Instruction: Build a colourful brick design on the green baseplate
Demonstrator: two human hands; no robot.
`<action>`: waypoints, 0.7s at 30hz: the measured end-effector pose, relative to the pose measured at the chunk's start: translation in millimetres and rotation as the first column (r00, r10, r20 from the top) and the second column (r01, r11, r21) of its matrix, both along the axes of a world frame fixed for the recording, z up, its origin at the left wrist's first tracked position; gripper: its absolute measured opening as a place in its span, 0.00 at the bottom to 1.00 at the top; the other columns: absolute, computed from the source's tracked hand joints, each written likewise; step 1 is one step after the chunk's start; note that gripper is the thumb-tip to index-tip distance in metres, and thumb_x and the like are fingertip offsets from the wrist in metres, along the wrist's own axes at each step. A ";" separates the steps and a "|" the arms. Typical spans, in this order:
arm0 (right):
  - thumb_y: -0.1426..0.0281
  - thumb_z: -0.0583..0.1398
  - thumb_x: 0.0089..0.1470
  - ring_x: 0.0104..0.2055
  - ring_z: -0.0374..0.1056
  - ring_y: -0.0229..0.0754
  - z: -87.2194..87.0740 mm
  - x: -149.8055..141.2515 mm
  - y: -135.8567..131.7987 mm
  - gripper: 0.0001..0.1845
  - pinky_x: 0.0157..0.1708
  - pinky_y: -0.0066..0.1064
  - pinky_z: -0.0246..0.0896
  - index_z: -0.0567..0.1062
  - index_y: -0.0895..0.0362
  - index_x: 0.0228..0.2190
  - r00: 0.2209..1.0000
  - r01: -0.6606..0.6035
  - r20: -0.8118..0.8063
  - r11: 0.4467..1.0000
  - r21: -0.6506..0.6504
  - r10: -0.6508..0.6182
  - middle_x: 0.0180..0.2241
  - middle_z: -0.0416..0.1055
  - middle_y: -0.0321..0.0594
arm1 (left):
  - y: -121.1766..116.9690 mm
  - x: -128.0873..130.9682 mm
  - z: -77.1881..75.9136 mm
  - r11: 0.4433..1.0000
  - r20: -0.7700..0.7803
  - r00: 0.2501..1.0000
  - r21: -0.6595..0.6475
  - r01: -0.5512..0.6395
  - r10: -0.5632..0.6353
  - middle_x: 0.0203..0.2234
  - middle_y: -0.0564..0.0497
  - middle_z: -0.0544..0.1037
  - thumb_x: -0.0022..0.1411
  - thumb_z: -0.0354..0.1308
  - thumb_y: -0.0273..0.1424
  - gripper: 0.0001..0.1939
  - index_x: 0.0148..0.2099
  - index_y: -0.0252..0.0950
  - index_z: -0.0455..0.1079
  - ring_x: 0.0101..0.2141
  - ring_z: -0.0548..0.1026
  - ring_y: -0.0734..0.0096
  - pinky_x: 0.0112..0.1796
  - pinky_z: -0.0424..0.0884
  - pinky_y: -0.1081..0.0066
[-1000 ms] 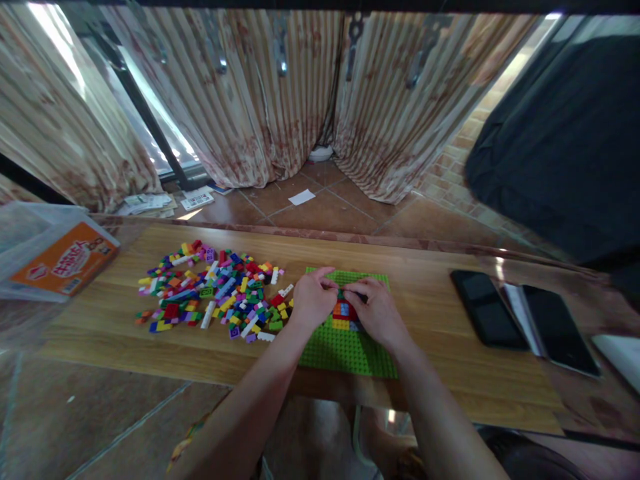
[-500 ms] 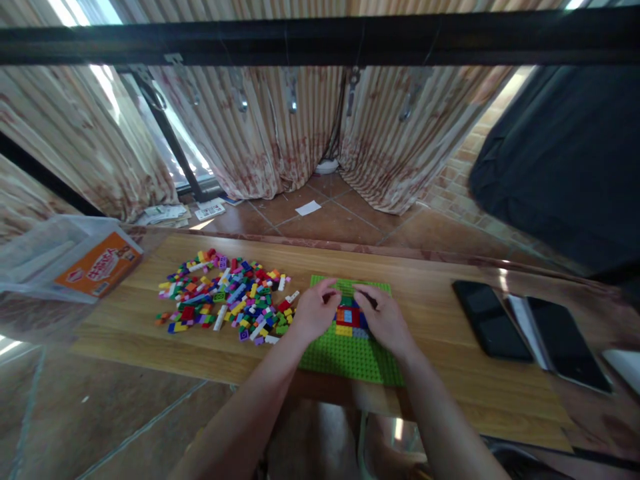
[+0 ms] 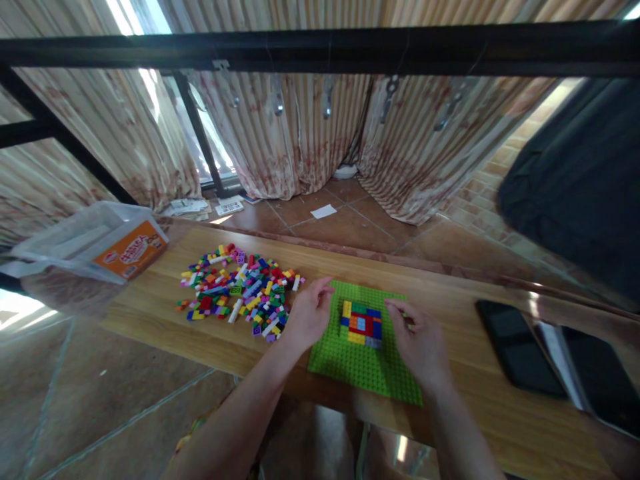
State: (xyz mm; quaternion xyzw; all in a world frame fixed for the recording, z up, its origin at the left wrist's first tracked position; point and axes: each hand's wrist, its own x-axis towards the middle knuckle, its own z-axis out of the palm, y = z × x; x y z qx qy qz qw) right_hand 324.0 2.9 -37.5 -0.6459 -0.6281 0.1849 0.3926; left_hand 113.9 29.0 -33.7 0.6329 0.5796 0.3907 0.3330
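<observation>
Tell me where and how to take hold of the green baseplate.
Best by its left and right edges, coming in from both sides at once: the green baseplate is a wide, thin sheet lying flat on the tabletop, and the block of bricks stands away from both those edges. A pinch grip there should keep it level.

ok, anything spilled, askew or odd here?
One thing: a white sheet lies on the floor beyond the table, possibly dropped. The loose bricks sprawl beside the green baseplate, but that looks like a working pile; I see no damage.
</observation>
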 end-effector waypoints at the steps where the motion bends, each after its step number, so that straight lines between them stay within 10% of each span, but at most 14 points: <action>1: 0.60 0.54 0.59 0.44 0.72 0.51 -2.2 -1.2 -0.8 0.18 0.46 0.45 0.64 0.80 0.56 0.38 0.999 -0.027 0.043 0.999 0.018 0.026 0.40 0.79 0.48 | -2.9 0.6 1.0 1.000 -0.033 0.999 -0.011 0.015 -0.016 0.45 0.44 0.80 0.64 0.48 0.23 0.18 0.55 0.32 0.67 0.46 0.77 0.66 0.50 0.72 0.64; 21: 0.68 0.51 0.57 0.44 0.68 0.51 -19.7 -18.7 7.0 0.16 0.47 0.48 0.63 0.79 0.54 0.38 0.962 -0.136 0.242 0.991 0.014 0.129 0.40 0.77 0.46 | -31.8 19.4 -2.5 0.975 -0.424 0.890 0.062 0.214 -0.168 0.48 0.42 0.75 0.62 0.48 0.23 0.19 0.55 0.33 0.66 0.49 0.72 0.57 0.53 0.69 0.58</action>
